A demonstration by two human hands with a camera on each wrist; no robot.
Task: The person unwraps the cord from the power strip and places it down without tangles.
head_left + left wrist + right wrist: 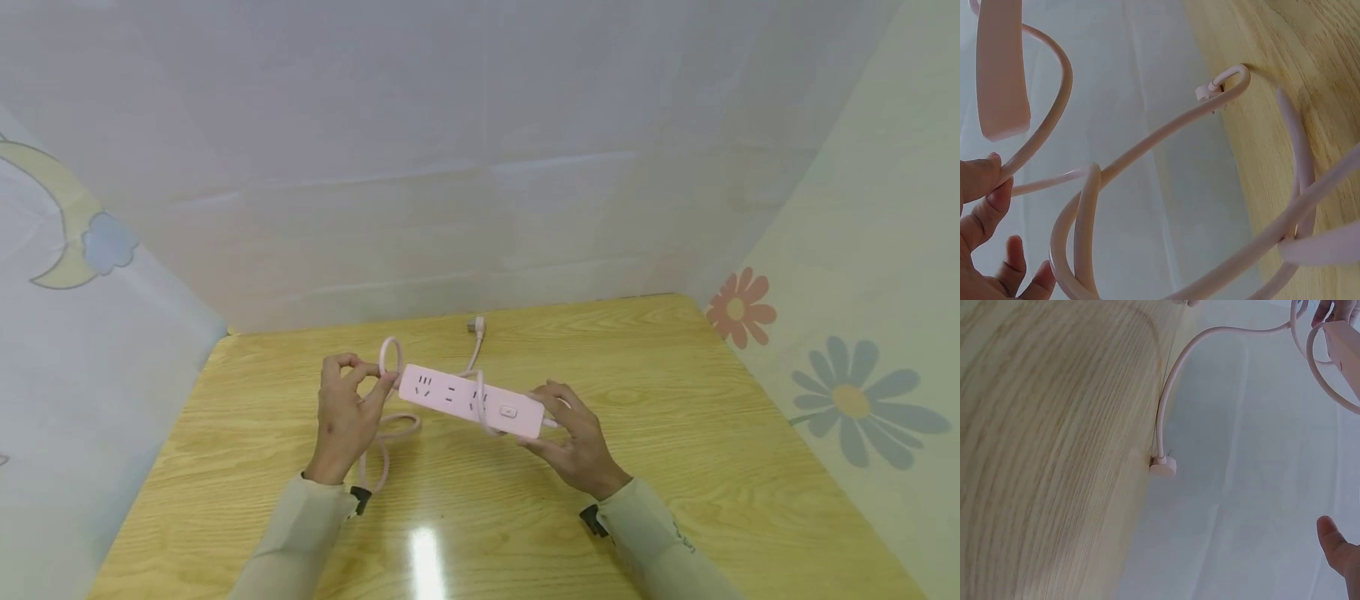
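Observation:
A pink power strip (459,402) is held up, tilted, over the wooden table, its sockets and switch showing in the head view. My right hand (577,442) grips its right end, fingers at the upper edge and thumb below. At the other end, my left hand (345,421) pinches the pink cord (1054,106) between thumb and forefinger, the other fingers free. One turn of cord crosses the strip's face. More loops hang beneath my left hand. The plug (478,326) lies near the table's back edge. In the right wrist view, the thumb (1338,550) shows at the lower right.
The wooden table (712,467) reaches back to a pale sheet-like wall (480,208). Side panels carry a moon print (63,200) on the left and flower prints (851,402) on the right. Dark straps (594,522) sit at the cuffs.

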